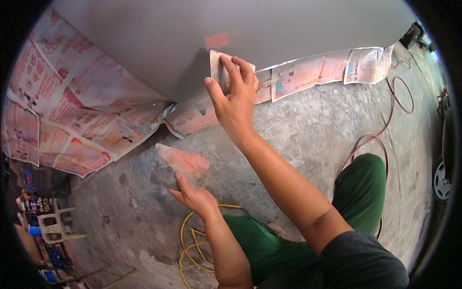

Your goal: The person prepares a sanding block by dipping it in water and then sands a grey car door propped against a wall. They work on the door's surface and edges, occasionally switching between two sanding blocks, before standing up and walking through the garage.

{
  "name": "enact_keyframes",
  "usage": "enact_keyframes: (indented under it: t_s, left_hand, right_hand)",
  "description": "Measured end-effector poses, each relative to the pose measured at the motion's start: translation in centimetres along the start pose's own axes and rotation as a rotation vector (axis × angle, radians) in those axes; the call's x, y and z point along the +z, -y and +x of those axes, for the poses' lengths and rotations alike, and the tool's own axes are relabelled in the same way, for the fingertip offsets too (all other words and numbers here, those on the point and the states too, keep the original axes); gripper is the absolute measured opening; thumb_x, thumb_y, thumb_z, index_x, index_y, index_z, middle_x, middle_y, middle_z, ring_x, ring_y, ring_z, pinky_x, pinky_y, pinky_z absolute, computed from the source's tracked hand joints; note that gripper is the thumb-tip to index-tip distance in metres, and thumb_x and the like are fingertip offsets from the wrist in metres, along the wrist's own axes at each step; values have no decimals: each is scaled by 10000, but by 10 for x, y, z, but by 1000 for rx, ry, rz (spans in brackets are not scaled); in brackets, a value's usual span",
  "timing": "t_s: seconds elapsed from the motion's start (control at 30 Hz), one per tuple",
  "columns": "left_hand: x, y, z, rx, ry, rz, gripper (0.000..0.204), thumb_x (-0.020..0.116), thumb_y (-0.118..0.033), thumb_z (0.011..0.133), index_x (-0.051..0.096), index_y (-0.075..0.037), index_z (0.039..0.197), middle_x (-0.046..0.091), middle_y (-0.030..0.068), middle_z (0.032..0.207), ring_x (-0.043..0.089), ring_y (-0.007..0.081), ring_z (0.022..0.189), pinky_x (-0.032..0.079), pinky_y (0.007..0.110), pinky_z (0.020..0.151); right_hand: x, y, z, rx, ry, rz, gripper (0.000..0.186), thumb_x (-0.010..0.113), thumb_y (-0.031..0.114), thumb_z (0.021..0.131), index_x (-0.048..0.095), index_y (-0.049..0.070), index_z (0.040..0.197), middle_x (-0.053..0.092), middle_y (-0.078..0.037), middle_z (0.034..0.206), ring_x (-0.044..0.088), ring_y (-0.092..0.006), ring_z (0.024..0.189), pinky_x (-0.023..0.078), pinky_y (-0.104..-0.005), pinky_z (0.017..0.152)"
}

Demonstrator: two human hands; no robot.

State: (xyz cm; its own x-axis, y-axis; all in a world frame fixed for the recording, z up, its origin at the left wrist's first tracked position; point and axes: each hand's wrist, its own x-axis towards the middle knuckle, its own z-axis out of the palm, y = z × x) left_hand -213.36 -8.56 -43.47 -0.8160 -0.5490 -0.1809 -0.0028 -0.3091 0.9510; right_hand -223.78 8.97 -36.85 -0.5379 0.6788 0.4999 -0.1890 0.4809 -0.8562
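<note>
My right hand (237, 103) is raised to a large grey panel (298, 29), fingers spread over the back of a flat, pale putty spreader (219, 72) smeared with grey. The spreader lies against the panel's lower part, just below an orange-pink patch of putty (216, 40). Lower and to the left, my left hand (195, 196) grips the edge of a thin, square putty board (180, 166), thumb on top. Pinkish putty and grey smears cover that board, which is held apart from the panel above the floor.
Printed paper sheets (308, 77) line the panel's lower edge, and more masking paper (82, 106) covers the left side. A yellow hose (183, 231) and a reddish hose (385, 127) lie on the concrete floor (125, 207). A pale plastic stool (53, 226) stands at left.
</note>
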Motion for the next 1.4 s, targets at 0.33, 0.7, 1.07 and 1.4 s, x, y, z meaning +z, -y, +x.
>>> enact_keyframes:
  t_s: [0.33,0.7,1.07,1.4]
  left_hand:
    - [-6,-8,-3,-2,-61,-15,915,663,-327,960,107,67,1570,317,261,1565,401,356,1405,293,471,1178]
    - [-8,-11,1,30,2,-37,833,661,-300,964,193,65,1548,335,249,1560,427,336,1387,299,444,1175]
    - [-17,-1,9,27,43,-10,978,697,-317,940,31,-26,1594,353,213,1550,510,384,1305,568,573,903]
    - [0,-11,-2,5,-10,-38,752,631,-257,987,228,87,1520,379,253,1535,439,340,1388,294,450,1180]
  right_hand:
    - [8,-18,20,-235,-97,-205,486,756,345,820,668,180,1268,503,-92,1387,401,-359,1310,278,-588,1095]
    - [0,-24,39,-376,-86,-338,501,747,347,807,641,265,1289,508,-60,1384,397,-365,1330,250,-751,1055]
    - [-4,-33,37,-423,-54,-389,534,775,337,775,641,273,1288,514,-38,1378,411,-332,1322,266,-749,1050]
    - [-13,-36,30,-402,37,-500,551,799,323,754,653,254,1281,545,-25,1354,453,-342,1286,331,-702,1015]
